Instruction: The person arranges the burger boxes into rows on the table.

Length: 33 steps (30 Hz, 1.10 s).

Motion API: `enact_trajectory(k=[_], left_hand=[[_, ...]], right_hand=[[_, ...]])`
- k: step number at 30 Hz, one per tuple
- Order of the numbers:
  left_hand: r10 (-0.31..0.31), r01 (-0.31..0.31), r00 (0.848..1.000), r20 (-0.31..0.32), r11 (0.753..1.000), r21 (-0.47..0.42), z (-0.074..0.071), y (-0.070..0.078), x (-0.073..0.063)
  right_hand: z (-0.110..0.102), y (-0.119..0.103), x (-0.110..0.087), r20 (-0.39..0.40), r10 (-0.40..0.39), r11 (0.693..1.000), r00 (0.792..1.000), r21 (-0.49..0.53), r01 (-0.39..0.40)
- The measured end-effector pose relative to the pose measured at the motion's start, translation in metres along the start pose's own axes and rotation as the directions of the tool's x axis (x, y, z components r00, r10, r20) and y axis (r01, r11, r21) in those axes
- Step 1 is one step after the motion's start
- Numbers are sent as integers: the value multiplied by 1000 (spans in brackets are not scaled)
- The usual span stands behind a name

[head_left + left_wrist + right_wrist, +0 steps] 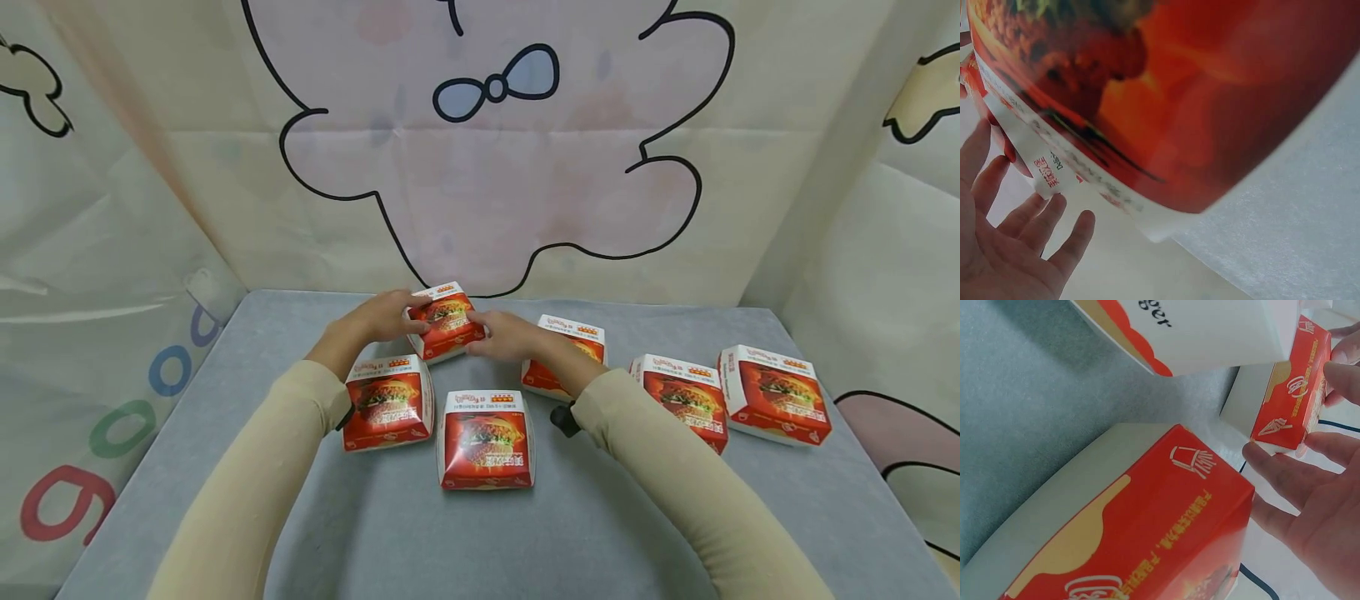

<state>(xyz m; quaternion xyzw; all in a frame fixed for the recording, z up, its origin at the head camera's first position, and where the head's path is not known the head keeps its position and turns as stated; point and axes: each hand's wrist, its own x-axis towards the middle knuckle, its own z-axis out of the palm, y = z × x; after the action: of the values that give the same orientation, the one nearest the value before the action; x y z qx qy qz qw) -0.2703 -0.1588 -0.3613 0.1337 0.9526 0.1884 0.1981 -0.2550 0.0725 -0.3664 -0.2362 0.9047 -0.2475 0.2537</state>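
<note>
At the back of the table, in the head view, a red and white burger box [448, 321] is held between both hands. The left hand [382, 317] grips its left side, the thumb on the near corner and the fingers toward the back. The right hand [510, 335] grips its right side. Whether this box touches the table cannot be told. In the right wrist view, fingertips of the right hand [1319, 487] meet the end of the held box [1291, 387]. The left wrist view has the left hand [1016, 250] partly behind a close burger box [1210, 112].
Nearer than the held box stand two burger boxes, one left [386, 404] and one in the middle [486, 442]. Another box [566, 342] lies partly under the right forearm. Two more boxes [678, 396] [776, 396] sit at the right. A printed curtain [480, 183] hangs behind the grey table [450, 550].
</note>
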Motion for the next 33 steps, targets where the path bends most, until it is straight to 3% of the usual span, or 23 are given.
enact_trajectory(k=[10,16,23,33], left_hand=[[58,-58,997,-41,998,-1,1,-2,2],[82,-81,996,-35,997,16,1,-2,1],[136,-135,990,-35,991,24,2,-5,-3],[116,-116,993,-15,993,-1,1,-2,-8]], right_hand=[[1,3,0,-20,19,1000,1000,-5,-19],[1,2,-2,-30,34,999,999,-16,-35],[1,-2,-6,-87,-11,1000,996,-11,10],[1,-7,-13,-16,-63,998,998,16,64]])
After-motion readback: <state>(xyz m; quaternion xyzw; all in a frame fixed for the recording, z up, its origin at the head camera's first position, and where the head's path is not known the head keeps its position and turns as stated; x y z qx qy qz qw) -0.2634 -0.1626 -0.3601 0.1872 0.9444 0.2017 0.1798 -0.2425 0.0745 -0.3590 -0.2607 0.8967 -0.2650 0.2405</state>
